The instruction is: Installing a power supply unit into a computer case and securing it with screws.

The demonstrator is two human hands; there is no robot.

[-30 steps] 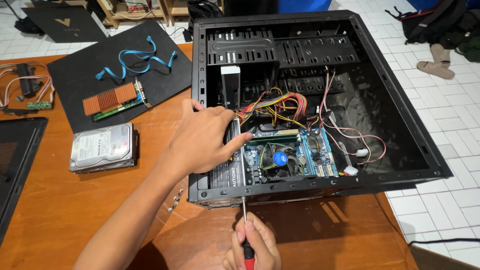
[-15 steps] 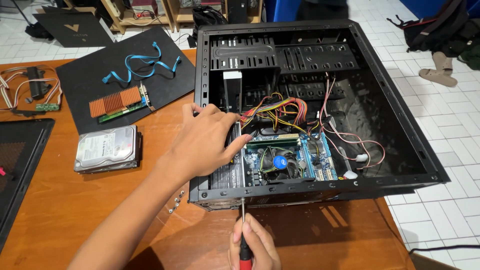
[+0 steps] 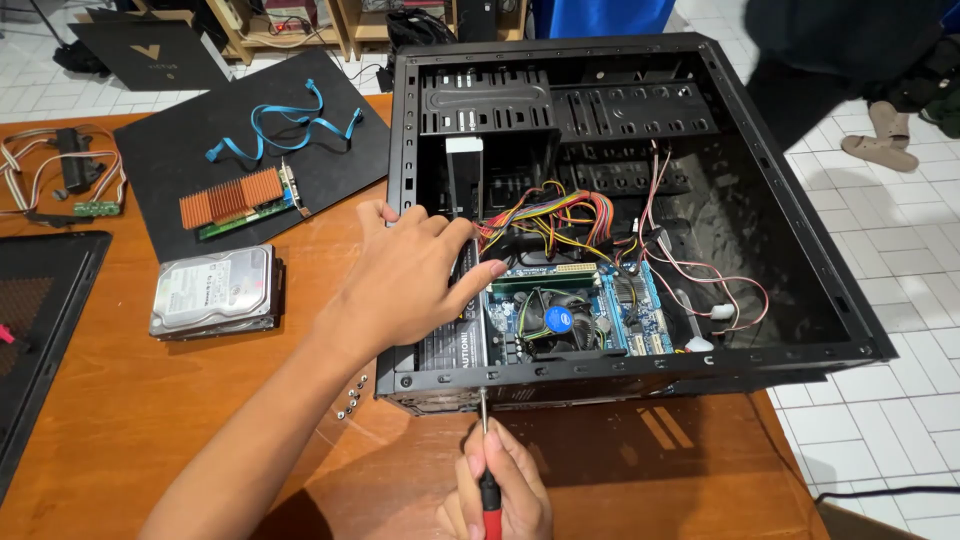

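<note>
**Working on an open computer case with a screwdriver**

Lying at the far left of the wooden counter (image 3: 120, 420) is a dark mesh panel (image 3: 40, 330). Above it sits a bundle of thin wires (image 3: 60, 175). Next comes a black mat (image 3: 250, 150) with a blue flat cable (image 3: 285, 125) and a small card with copper fins (image 3: 235, 200) on it. Just below the mat lies a silver hard drive (image 3: 213, 291), flat on the counter.

A few small screws (image 3: 352, 398) sit on the counter just beside the case's near left corner.

The left hand (image 3: 405, 285) rests inside the black computer case (image 3: 800, 250), near its left side. The fingers are curled and press on a dark part there, next to the green and blue board (image 3: 610, 300). I cannot tell if this grip is closed around anything.

The right hand (image 3: 500, 490) is at the bottom edge of the view, closed tight around a screwdriver (image 3: 486, 455) with a red handle. The metal tip points up and touches the near edge of the case.

Inside the case, a round fan (image 3: 558, 322) sits on the board. Red, yellow and black wires (image 3: 560, 215) bunch above it. Thin pink wires (image 3: 700, 270) loop to the right.

Past the case, on the white tile floor (image 3: 900, 380), a sandal (image 3: 880, 140) lies at the far right.
</note>
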